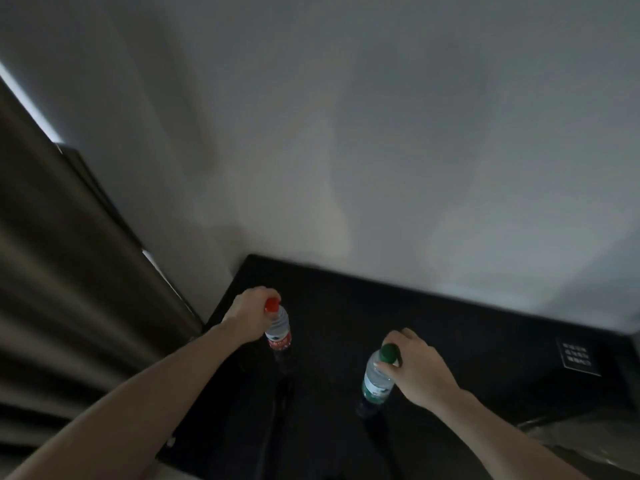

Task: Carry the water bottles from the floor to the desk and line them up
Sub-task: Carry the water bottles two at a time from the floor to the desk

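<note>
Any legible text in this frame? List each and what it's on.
None can be read.
Red label of the red-capped clear plastic bottle: print too blurred.
Green label of the green-capped clear plastic bottle: print too blurred.
Small dark sign with pale characters on the black desk: too small to read.

We face a dim, plain grey wall (pixel 381 133), with brown pleated curtains (pixel 69 271) at left edged by daylight (pixel 24 98).

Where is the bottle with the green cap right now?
The green-capped bottle is over the dark desk, gripped at its neck by the right hand.
</note>
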A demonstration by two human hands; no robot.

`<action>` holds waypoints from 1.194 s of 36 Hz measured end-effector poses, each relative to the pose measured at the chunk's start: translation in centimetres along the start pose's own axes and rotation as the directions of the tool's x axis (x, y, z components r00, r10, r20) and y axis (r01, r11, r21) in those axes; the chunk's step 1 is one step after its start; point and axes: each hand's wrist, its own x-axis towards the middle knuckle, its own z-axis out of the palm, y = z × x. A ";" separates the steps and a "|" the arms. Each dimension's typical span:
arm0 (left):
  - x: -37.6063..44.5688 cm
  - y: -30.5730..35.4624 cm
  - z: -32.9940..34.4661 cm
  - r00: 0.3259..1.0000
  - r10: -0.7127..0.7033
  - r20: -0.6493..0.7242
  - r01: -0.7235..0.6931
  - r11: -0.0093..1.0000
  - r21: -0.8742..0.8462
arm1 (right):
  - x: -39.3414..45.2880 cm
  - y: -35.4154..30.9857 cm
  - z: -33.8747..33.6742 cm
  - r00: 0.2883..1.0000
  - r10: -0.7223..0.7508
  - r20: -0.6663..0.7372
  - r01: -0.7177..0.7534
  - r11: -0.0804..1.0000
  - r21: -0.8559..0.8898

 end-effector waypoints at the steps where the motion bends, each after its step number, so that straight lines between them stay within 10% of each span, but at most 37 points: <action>1: 1.3 -0.5 -0.6 1.000 0.017 0.007 -0.018 0.999 0.030 | 1.0 -0.6 -0.1 1.000 0.002 0.004 -0.001 1.000 -0.017; 20: 19.3 -6.3 -4.6 1.000 0.018 0.012 -0.018 0.999 0.051 | 18.9 -7.9 0.5 0.978 0.201 0.054 -0.196 0.976 -0.091; 43: 22.4 -6.8 -5.9 0.993 0.117 0.033 -0.120 0.988 0.101 | 23.3 -9.5 0.7 0.984 0.110 0.141 -0.083 0.979 -0.187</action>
